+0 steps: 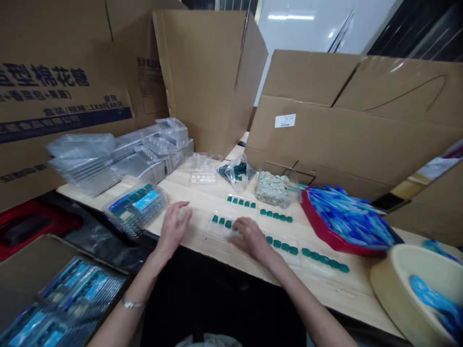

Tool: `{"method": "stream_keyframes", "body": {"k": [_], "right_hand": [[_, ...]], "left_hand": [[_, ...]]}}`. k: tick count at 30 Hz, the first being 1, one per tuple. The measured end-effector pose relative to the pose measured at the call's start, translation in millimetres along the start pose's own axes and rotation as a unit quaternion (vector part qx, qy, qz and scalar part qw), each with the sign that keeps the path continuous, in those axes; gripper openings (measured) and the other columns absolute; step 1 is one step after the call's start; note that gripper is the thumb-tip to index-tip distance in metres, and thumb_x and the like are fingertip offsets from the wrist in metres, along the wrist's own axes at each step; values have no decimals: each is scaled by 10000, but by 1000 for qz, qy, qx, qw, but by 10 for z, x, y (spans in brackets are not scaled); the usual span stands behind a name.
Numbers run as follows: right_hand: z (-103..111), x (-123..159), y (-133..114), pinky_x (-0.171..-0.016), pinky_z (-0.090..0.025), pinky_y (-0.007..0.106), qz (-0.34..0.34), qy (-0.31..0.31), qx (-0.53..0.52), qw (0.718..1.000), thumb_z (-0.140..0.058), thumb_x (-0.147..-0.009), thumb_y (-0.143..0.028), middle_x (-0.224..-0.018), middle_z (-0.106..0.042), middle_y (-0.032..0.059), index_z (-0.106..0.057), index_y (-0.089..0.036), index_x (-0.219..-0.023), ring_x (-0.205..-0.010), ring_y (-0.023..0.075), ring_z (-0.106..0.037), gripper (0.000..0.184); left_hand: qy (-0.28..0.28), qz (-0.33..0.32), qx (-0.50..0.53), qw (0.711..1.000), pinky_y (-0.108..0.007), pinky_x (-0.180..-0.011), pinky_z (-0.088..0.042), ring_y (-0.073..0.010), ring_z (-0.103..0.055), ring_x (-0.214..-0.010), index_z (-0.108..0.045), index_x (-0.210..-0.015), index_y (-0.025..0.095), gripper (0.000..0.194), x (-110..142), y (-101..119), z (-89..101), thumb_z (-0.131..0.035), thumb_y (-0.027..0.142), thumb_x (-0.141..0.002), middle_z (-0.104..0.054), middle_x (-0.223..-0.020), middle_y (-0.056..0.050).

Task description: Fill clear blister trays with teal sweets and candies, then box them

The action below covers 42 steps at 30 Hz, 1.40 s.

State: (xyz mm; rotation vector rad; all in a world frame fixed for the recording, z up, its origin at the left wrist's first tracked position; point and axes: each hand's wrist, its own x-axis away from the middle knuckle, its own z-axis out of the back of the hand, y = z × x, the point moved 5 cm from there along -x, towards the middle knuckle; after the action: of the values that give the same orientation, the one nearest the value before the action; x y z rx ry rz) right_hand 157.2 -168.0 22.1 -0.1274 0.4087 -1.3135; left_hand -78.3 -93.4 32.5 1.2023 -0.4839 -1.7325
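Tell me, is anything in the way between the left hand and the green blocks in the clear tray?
Nothing visible is in the way. Only the bare wooden table lies between the left hand and the green blocks in the clear tray. The right hand is at the tray's other side, not between them.

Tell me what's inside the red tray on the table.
The red tray holds a heap of long blue-and-clear plastic pieces. They cover its bottom, so the tray's floor, and anything lying beneath them, cannot be seen.
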Motion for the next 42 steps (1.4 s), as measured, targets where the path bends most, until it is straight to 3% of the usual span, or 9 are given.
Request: {"method": "stream_keyframes", "body": {"k": [3, 6, 12, 17, 22, 31, 36, 38, 42], "right_hand": [[-115, 346, 49, -858, -445, 415, 8, 31, 28, 999, -677, -758, -282, -1102, -599, 142, -636, -160, -957, -1029, 270, -545, 237], [-135, 457, 54, -856, -457, 398, 13, 86, 13, 996, -587, -821, -198, -1057, -623, 116, -625, -174, -792, -1005, 242, -567, 54], [187, 647, 215, -854, -460, 388, -16, 190, -15, 982, -465, -886, -163, -865, -661, 73, -608, -183, -875, -867, 193, -605, 145], [304, 1179, 517, -887, -447, 415, -77, 246, 28, 966, -470, -877, -135, -1003, -646, 96, -597, -188, -1010, -971, 208, -584, 191], [176, 1471, 578, -859, -479, 412, -45, 262, 55, 963, -486, -859, -94, -1034, -638, 112, -588, -157, -1067, -980, 212, -589, 240], [139, 1399, 411, -879, -491, 418, 39, 257, 37, 965, -478, -844, -49, -1044, -653, 108, -583, -161, -1122, -994, 221, -602, 318], [189, 1104, 469, -853, -519, 379, -65, 241, -139, 958, -519, -864, -200, -1096, -629, 95, -575, -213, -1141, -1004, 216, -600, 283], [188, 849, 533, -808, -537, 378, -148, 227, -258, 927, -568, -836, -312, -1143, -600, 108, -502, -220, -1232, -939, 207, -618, 411], [119, 327, 577, -604, -559, 326, -238, 212, -535, 782, -617, -767, -438, -1179, -570, 129, -277, -233, -1376, -771, 169, -639, 727]], "left_hand": [[-114, -2, 8, 993, -345, -813, -499, -192, -604, -936, -583, -1030, 178, 245, -256, -74, -760, -492, 267, -821, -625, -1012, -91], [-131, -19, 3, 991, -311, -749, -514, -160, -632, -789, -597, -999, 161, 226, -665, -76, -1287, -472, 213, -817, -652, -939, -85], [-189, -38, -67, 979, -307, -802, -483, -186, -638, -841, -621, -1016, 168, 259, -1251, -72, -1770, -440, 192, -832, -689, -910, -78], [-186, -18, -188, 964, -553, -1029, -219, -344, -369, -1266, -498, -1231, 93, 427, -1237, -490, -1657, -467, 238, -831, -491, -1301, -218], [-212, -65, -256, 941, -616, -1001, -141, -378, -304, -1291, -552, -1172, 98, 364, -1127, -689, -1541, -373, 193, -870, -529, -1256, -228], [-239, -177, -290, 910, -435, -976, -301, -273, -485, -1164, -648, -1038, 164, 309, -1072, -494, -1369, -425, 113, -832, -657, -1074, -147], [-218, -264, -216, 914, -462, -1025, -262, -257, -456, -1223, -599, -1160, 194, 362, -750, -135, -999, -406, 122, -863, -642, -1150, -103], [-221, -299, -168, 913, -468, -1050, -233, -241, -436, -1252, -574, -1198, 233, 367, -557, 108, -926, -392, 152, -890, -633, -1180, -77], [-272, -343, -92, 894, -469, -1083, -190, -224, -418, -1275, -544, -1238, 259, 376, -182, 583, -1019, -386, 169, -909, -608, -1229, -60]]}}
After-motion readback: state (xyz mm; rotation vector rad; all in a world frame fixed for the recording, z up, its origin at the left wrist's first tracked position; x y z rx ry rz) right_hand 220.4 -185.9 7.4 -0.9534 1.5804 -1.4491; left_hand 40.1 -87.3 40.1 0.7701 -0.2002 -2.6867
